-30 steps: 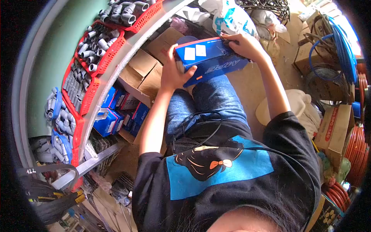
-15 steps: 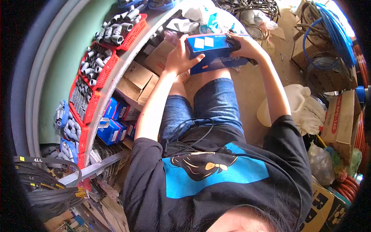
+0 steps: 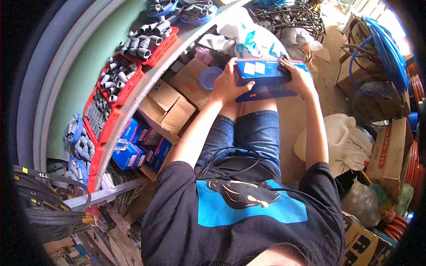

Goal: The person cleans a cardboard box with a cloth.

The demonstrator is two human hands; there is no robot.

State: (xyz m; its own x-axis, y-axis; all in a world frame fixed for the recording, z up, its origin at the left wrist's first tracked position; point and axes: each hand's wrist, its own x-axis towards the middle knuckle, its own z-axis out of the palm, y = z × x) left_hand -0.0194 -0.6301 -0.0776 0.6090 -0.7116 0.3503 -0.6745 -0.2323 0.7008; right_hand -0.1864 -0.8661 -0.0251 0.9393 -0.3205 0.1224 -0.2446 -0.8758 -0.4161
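Observation:
A blue cardboard box [image 3: 262, 81] with two white labels on its upper face is held out over my knees. My left hand [image 3: 230, 84] grips its left end, thumb along the near side. On the right end, my right hand [image 3: 299, 79] has its fingers curled over the top. A dark patch shows on the box beside my right fingertips, partly covered by them. Both hands hold the box with its long side toward me.
Red baskets [image 3: 117, 80] of grey pipe fittings line the shelf at left. Below it sit an open brown carton [image 3: 166, 108], a blue bowl [image 3: 210, 78] and more blue boxes [image 3: 126, 155]. At right lie a white jug [image 3: 326, 133] and coiled blue hose [image 3: 388, 48].
The box and both hands have moved right and lower in view, still gripped at both ends. The whole view has shifted slightly, and a blue bowl now shows beside my left hand.

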